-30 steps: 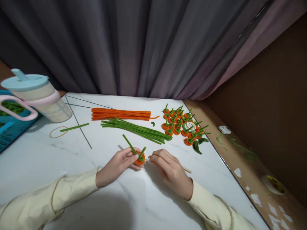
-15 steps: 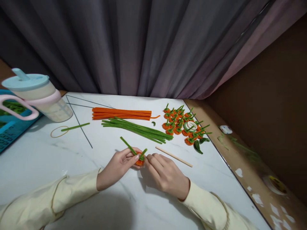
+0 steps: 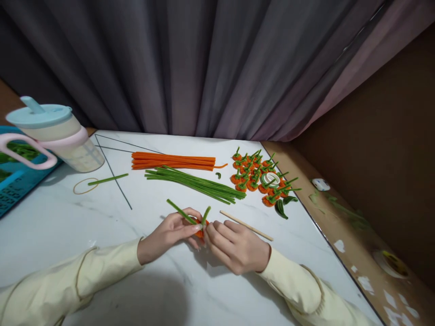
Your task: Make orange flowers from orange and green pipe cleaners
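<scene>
Between my two hands, a small pumpkin-like piece (image 3: 199,234) of orange pipe cleaner is held, with green pipe-cleaner ends sticking up from its top. My left hand (image 3: 171,232) pinches it between thumb and fingers from the left. With its fingers curled together, my right hand (image 3: 234,246) presses against the piece's right side; its fingertips are partly hidden. Behind my hands lies a bundle of green pipe cleaners (image 3: 197,184). Farther back is an orange bundle (image 3: 173,161). A thin wooden stick (image 3: 246,225) lies just beyond my right hand.
Several finished orange-and-green pieces (image 3: 252,183) are grouped at the right, with a tape roll (image 3: 272,179) among them. A lidded cup (image 3: 73,145) stands at the left beside a blue tray (image 3: 15,199). A rubber band (image 3: 75,186) and a single green pipe cleaner (image 3: 112,179) lie nearby.
My left hand has shifted slightly, and the green ends on the held piece now lean differently, the longer one lower. My right fingers have moved in closer over the piece's right side.
</scene>
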Demonstrator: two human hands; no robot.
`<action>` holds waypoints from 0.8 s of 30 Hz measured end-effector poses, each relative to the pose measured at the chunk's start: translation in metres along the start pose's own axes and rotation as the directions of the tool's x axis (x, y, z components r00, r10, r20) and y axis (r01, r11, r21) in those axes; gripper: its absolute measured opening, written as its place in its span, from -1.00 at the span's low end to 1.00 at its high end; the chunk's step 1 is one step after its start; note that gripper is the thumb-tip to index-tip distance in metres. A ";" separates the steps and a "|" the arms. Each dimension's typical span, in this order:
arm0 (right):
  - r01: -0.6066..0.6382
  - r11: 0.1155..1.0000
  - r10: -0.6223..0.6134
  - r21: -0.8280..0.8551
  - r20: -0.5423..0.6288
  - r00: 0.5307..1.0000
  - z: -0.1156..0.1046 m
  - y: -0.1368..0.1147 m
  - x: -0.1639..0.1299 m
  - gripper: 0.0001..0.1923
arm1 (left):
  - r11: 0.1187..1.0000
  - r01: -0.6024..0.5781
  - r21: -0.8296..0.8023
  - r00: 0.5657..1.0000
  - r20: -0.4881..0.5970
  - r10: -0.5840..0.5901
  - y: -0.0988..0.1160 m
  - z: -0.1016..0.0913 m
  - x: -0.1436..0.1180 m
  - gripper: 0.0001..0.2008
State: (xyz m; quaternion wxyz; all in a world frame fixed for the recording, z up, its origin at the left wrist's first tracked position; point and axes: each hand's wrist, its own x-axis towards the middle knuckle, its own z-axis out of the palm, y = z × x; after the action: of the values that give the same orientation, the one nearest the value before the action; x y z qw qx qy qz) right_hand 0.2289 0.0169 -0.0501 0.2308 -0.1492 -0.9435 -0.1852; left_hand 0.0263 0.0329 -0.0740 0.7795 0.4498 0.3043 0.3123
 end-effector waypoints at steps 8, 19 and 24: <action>-0.315 0.836 0.307 0.449 0.093 0.947 -0.003 0.002 0.002 -0.75 | 0.997 0.017 0.074 0.992 0.126 -0.026 0.003 -0.004 0.002 -0.72; -0.416 0.529 0.355 0.739 0.252 0.900 0.001 0.007 0.010 -0.85 | 0.990 -0.002 0.142 0.987 0.162 -0.021 -0.006 -0.008 0.001 -0.70; -0.405 0.567 0.323 0.718 0.258 0.910 0.002 0.006 0.010 -0.79 | 0.977 -0.020 0.213 0.993 0.116 -0.005 -0.004 -0.005 0.000 -0.65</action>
State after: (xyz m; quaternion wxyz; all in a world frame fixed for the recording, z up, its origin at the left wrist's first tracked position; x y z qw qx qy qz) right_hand 0.2222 0.0253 -0.0454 0.2582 -0.2388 -0.8917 0.2850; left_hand 0.0233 0.0339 -0.0796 0.7418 0.5495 0.2887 0.2540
